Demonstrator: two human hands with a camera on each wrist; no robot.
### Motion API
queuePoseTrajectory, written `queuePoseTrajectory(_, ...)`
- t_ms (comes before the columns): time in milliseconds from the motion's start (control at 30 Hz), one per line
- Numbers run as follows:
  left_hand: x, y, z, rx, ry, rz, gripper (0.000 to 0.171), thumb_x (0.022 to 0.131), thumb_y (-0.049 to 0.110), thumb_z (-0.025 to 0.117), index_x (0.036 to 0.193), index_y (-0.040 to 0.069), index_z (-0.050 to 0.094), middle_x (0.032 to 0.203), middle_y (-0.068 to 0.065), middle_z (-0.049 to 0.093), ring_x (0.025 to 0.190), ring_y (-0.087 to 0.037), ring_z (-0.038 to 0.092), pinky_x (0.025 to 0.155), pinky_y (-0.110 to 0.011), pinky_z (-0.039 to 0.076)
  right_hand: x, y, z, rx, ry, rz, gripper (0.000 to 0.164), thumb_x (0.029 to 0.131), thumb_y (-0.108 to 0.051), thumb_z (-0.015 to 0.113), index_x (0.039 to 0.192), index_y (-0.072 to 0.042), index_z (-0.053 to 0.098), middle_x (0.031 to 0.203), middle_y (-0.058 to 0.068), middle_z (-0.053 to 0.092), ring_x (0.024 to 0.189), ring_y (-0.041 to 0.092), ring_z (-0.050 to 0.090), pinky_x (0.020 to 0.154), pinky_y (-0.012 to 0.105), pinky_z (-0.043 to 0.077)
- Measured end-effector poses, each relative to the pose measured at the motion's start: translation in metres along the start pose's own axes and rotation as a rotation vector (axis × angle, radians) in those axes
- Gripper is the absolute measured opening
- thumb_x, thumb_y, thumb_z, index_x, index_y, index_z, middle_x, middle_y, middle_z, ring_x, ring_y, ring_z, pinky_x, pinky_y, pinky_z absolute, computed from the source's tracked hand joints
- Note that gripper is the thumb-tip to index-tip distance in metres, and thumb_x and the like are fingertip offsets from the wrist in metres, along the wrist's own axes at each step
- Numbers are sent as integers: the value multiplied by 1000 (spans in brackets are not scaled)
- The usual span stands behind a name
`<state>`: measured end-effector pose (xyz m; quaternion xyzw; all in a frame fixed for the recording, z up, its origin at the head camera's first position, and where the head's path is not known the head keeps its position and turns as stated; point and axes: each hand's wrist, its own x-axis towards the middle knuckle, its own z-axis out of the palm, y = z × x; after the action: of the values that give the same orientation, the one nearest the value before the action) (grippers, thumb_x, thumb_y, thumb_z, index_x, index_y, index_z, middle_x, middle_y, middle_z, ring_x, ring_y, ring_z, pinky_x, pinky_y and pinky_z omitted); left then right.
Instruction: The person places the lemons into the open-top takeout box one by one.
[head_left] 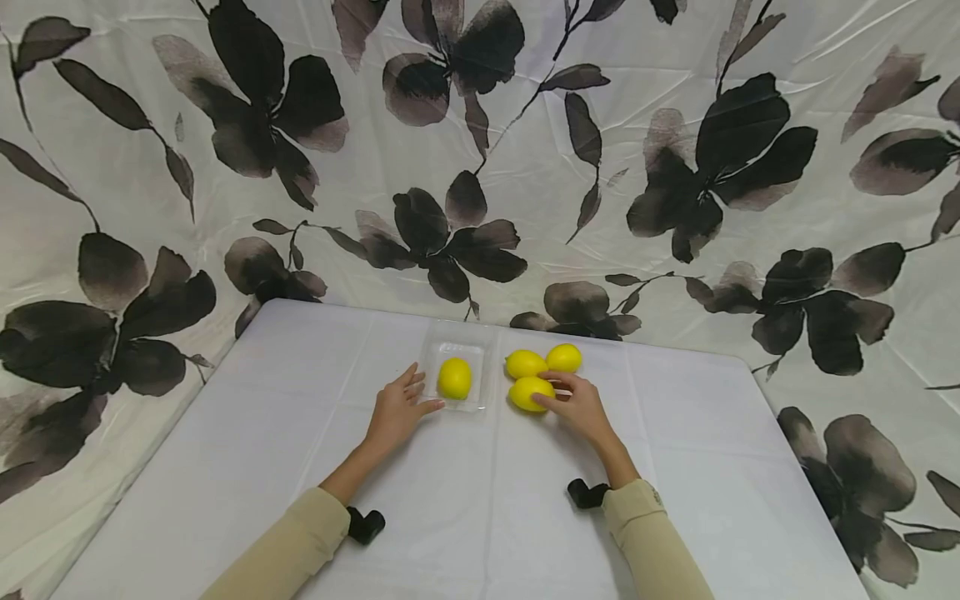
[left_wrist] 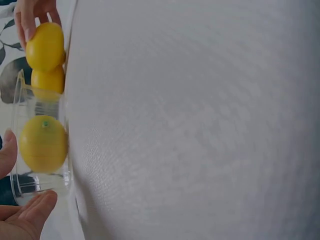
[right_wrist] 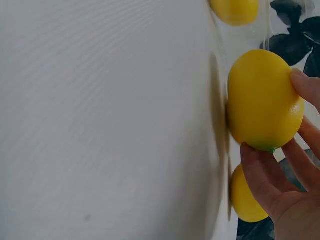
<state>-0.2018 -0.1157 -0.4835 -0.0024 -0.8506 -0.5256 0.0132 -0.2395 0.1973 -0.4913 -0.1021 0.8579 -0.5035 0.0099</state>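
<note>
A yellow lemon is pinched between the thumb and fingers of my right hand. In the right wrist view the same lemon shows its green stem tip toward the palm. Two more lemons, one left and one right, lie just behind it. My left hand is at the left side of a clear plastic tray, fingers and thumb extended around its near-left corner; whether they touch it is hard to tell. One lemon sits inside the tray.
A white cloth covers the table, and the tray and lemons are close to its far edge. Behind hangs a white curtain with dark flowers. Black wrist mounts, left and right, stick out from the sleeves.
</note>
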Motion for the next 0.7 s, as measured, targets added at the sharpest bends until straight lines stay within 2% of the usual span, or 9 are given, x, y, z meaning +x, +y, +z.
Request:
queuePoseTrajectory(133,0,0,1,-7,-3,1,86,84,17,80,151,-6,31,145,-23,50,129,-39,53,100,-45,50,3,-15,1,24,3,-8,44,85,-16,78,125,0,66,130,20,62,117,36,61,98,44,54)
queuePoseTrajectory(300,0,0,0,-18,1,-13,86,84,16,79,151,-5,30,146,-23,49,130,-40,52,100,-45,50,6,-45,1,48,-19,-88,42,86,-9,77,122,8,64,126,27,61,115,42,62,96,49,55)
queuePoseTrajectory(567,0,0,3,-6,1,-9,85,84,15,80,151,-6,31,145,-23,49,129,-39,53,100,-45,50,32,-45,14,54,3,-107,42,85,-19,79,124,-7,67,128,14,64,116,33,64,96,41,56)
queuePoseTrajectory(700,0,0,3,-1,7,-12,86,83,16,80,151,-5,32,145,-22,51,128,-38,54,100,-45,50,44,-55,26,50,-20,-114,42,86,-23,78,124,-8,68,128,13,64,117,32,63,97,42,55)
